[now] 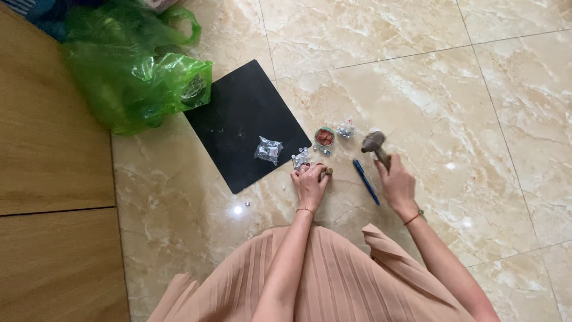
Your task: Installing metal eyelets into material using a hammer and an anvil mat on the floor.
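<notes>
Gripping a hammer point(375, 145), the right hand point(398, 186) holds it just above the floor point(465, 107). Left hand point(310, 183) pinches a small metal piece point(327, 171) on the floor beside the black board point(238, 119). No hit seems made yet.

The hammer point(375, 145) handle disappears inside the right hand point(396, 186). Whatever the left hand point(310, 183) pinches is too small to tell. The green plastic bag point(134, 71) at upper left hides its contents; the top frame edge crops it.
</notes>
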